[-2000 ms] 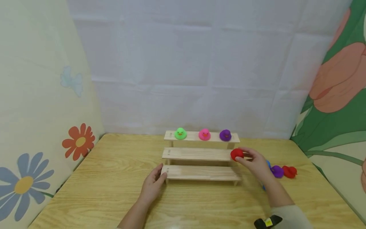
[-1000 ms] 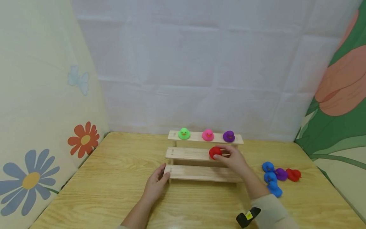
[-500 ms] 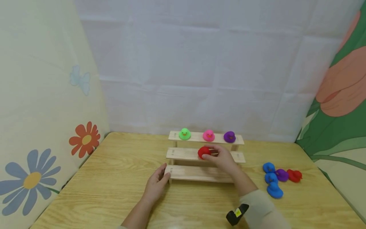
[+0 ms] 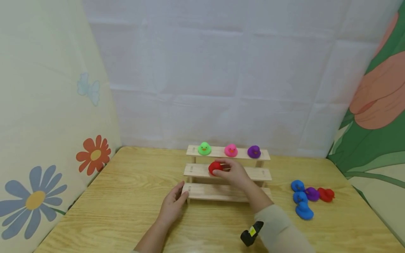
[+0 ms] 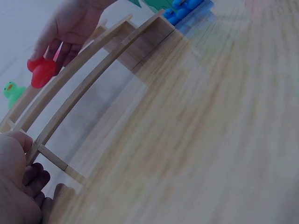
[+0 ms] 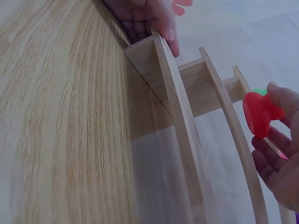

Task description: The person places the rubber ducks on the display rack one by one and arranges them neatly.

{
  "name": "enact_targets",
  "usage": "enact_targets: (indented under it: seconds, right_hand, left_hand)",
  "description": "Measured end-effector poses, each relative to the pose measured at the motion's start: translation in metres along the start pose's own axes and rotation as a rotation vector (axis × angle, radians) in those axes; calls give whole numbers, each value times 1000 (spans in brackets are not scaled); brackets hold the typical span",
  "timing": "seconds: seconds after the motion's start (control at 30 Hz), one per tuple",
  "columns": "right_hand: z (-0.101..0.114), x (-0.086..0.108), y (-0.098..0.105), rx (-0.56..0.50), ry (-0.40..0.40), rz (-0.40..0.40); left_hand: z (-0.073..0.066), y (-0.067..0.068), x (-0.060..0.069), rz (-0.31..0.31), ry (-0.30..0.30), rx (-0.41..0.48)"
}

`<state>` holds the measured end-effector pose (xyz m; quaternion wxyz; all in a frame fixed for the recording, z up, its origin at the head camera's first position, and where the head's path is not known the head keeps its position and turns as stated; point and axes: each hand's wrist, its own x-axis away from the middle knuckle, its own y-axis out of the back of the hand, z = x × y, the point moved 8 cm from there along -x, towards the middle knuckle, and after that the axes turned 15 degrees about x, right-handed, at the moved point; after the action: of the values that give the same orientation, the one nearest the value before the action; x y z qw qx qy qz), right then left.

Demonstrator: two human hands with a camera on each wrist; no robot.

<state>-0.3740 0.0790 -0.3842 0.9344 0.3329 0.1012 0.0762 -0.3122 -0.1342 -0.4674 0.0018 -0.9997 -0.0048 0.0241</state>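
Steadying the shelf (image 4: 215,191), probably: left hand (image 4: 172,203) gripped its end; right hand (image 4: 235,173) pinched red duck (image 4: 214,167) at middle board (image 4: 257,173).

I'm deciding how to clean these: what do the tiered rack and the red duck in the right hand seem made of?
Tiered rack: apparently pale wood, matt and perhaps unvarnished; grain streaks run along its boards.
Red duck: probably rubber or soft plastic, smooth; its uniform colour and rounded, moulded-looking form suggest that.
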Motion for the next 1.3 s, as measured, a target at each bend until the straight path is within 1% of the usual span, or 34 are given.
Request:
enact_targets:
  seconds: [0.3, 0.6, 0.7, 0.83, 0.97, 1.13, 1.3]
  right_hand:
    - [13, -5, -13, 10, 16, 31]
    - [17, -10, -26, 33, 8, 70]
    - [17, -12, -28, 37, 4, 69]
    - [20, -13, -30, 40, 20, 65]
    - [22, -14, -31, 42, 30, 65]
    - [22, -15, -33, 38, 20, 66]
    - [22, -16, -33, 45, 33, 60]
  left_hand:
    - [1, -1, 0, -12, 2, -3]
    - [2, -1, 0, -10, -4, -2]
    - [2, -1, 0, -7, -5, -1]
    - [2, -1, 1, -5, -3, 0]
    - [1, -1, 0, -4, -10, 1]
    - [0, -1, -1, -5, -25, -6]
    - [0, -1, -2, -6, -25, -8]
